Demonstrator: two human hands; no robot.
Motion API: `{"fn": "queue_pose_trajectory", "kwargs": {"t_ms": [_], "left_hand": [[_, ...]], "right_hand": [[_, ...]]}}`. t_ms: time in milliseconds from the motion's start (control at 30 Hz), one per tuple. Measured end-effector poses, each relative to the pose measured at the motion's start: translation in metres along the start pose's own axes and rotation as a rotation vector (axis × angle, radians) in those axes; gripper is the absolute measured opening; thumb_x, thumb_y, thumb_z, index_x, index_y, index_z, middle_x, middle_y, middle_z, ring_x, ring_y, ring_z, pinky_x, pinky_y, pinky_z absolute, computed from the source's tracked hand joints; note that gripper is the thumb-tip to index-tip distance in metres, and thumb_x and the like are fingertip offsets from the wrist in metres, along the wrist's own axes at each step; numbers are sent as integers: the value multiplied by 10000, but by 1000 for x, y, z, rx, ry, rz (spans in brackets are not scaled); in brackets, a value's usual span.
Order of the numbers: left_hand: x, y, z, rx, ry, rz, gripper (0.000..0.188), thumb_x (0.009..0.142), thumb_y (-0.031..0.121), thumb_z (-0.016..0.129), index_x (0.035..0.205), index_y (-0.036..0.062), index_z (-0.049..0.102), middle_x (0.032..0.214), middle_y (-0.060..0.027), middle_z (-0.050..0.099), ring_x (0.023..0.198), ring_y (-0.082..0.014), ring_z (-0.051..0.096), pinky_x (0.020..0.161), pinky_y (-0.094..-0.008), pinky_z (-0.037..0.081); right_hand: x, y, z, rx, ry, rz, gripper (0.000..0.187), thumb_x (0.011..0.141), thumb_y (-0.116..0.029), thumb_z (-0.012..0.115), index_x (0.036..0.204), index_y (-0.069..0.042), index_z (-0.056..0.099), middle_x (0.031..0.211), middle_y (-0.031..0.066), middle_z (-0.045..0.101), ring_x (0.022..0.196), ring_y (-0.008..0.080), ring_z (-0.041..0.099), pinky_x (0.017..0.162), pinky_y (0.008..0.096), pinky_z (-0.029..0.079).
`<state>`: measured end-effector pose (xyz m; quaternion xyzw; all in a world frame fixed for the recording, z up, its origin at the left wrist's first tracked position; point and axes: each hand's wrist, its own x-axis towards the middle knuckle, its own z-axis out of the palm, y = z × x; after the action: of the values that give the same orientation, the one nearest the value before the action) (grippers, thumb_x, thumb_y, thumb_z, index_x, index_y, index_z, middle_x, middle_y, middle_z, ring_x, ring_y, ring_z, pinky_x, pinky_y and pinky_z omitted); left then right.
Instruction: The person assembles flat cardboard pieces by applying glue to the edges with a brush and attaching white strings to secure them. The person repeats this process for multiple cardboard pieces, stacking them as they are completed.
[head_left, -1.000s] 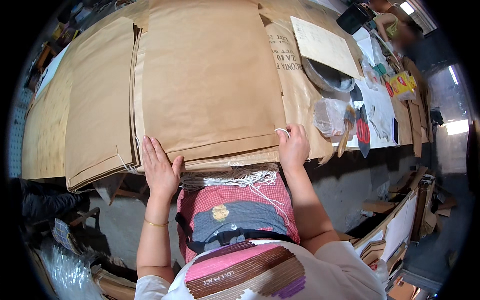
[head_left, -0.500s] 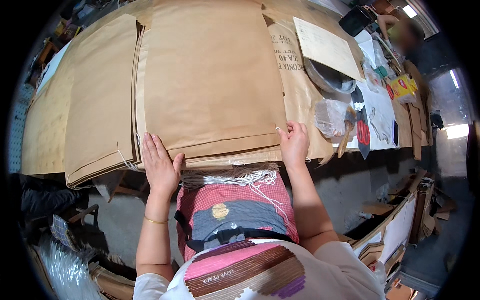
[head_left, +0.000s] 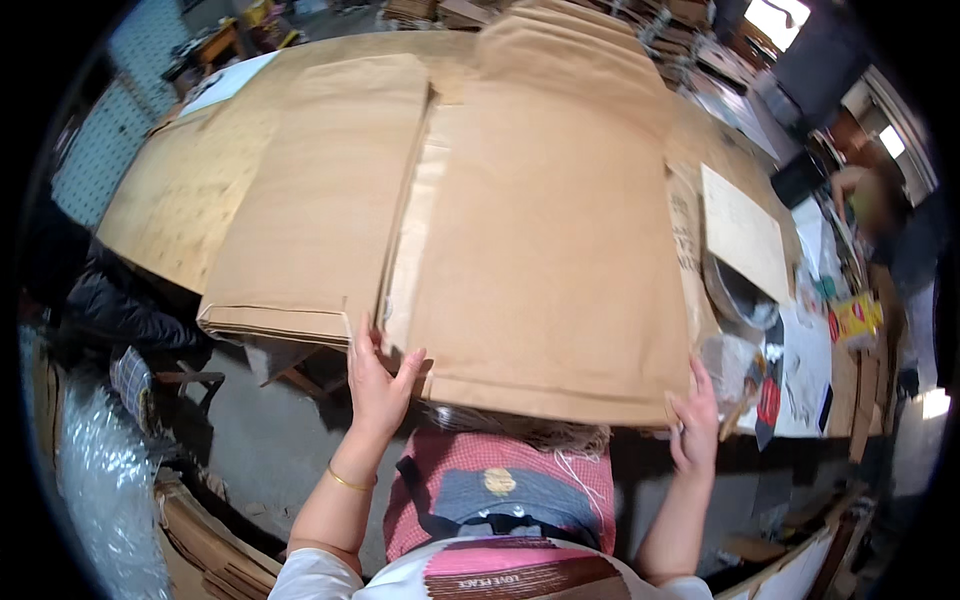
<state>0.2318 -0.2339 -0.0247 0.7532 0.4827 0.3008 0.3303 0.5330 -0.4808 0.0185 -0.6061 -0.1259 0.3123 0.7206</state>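
A wide stack of brown paper bags (head_left: pixel 545 240) lies in front of me, its folded bottom edge toward my body. My left hand (head_left: pixel 380 390) is at the stack's near left corner, fingers apart and thumb against the edge. At the near right corner, my right hand (head_left: pixel 694 420) has its index finger pointing up along the side, while the thumb and other fingers close on the bag's corner. Left of this stack lies a narrower pile of brown paper bags (head_left: pixel 320 190), with a pale string at its near corner. White strings (head_left: pixel 580 470) hang over my apron below the table edge.
Right of the stack are a pale board (head_left: pixel 745 230) over a metal basin (head_left: pixel 738 292), a clear plastic bag (head_left: pixel 725 362), red-handled scissors (head_left: pixel 768 402) and a yellow packet (head_left: pixel 855 320). Clear plastic wrap (head_left: pixel 100 470) stands at the lower left. A person (head_left: pixel 880 205) is at the far right.
My view has shifted, so the table appears lower and farther right. My left hand has gone from lying flat to the corner with thumb apart. My right index finger has straightened.
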Motion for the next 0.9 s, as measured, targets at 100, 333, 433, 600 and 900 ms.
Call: {"fn": "queue_pose_trajectory", "kwargs": {"t_ms": [100,333,433,600,900], "left_hand": [[-7,4,-10,-610,-326,-584,242,881,160,642,744,-34,596,556,4,470,552,-80,457,524,-282,419],[2,-58,-92,8,314,27,218,935,151,552,785,-5,578,648,-111,528,570,-187,487,550,-338,418],[51,-123,-171,176,485,45,255,924,161,557,766,-39,566,611,-107,528,568,-170,478,553,-324,416],[146,-175,-269,312,333,-216,314,858,257,607,770,-44,629,626,-150,605,584,-210,576,591,-348,448],[85,-99,-90,882,117,216,631,895,415,539,1326,-34,434,1403,-244,405,1344,-383,322,1122,-498,213]], "right_hand": [[7,27,-21,-371,-52,-6,478,903,-11,525,1351,40,366,956,66,629,755,126,610,661,261,507],[21,89,110,-635,-237,-337,376,959,-94,472,1298,67,450,889,86,626,813,131,596,707,268,494],[33,116,201,-371,-487,-153,416,934,-51,459,1337,44,422,959,112,624,920,157,595,784,296,488],[44,135,348,-625,-487,51,471,858,-17,479,1324,-19,411,1080,252,615,1059,361,591,889,401,464],[-27,145,286,-460,-940,156,716,921,-103,560,1473,-26,111,880,68,601,736,110,572,616,227,483]]}}
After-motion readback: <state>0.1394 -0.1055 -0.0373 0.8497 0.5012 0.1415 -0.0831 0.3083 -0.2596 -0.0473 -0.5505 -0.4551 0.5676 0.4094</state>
